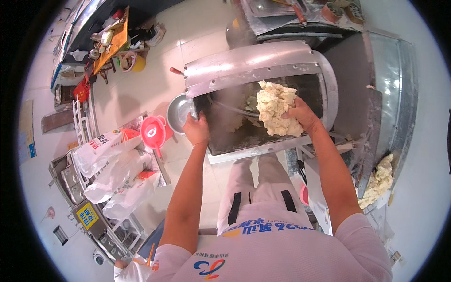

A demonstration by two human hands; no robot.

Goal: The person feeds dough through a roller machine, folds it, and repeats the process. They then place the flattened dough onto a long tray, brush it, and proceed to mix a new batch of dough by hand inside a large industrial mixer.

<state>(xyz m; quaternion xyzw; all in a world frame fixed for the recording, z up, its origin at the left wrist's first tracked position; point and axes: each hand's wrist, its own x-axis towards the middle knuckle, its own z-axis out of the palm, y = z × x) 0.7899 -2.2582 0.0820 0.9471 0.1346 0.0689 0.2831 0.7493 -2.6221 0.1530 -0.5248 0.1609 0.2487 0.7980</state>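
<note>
Right hand (pixel 301 115) is gripping dough (pixel 276 109) over the mixer (pixel 249 63); left hand (pixel 196 129), apart from the dough, is resting at the mixer's left end, grip unclear.

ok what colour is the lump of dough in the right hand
Pale creamy yellow; the dough in the right hand shows in the head view.

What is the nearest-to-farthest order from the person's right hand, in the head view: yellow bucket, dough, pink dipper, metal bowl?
1. Dough: in the right hand
2. Metal bowl: to the left
3. Pink dipper: farther left
4. Yellow bucket: upper left
</note>
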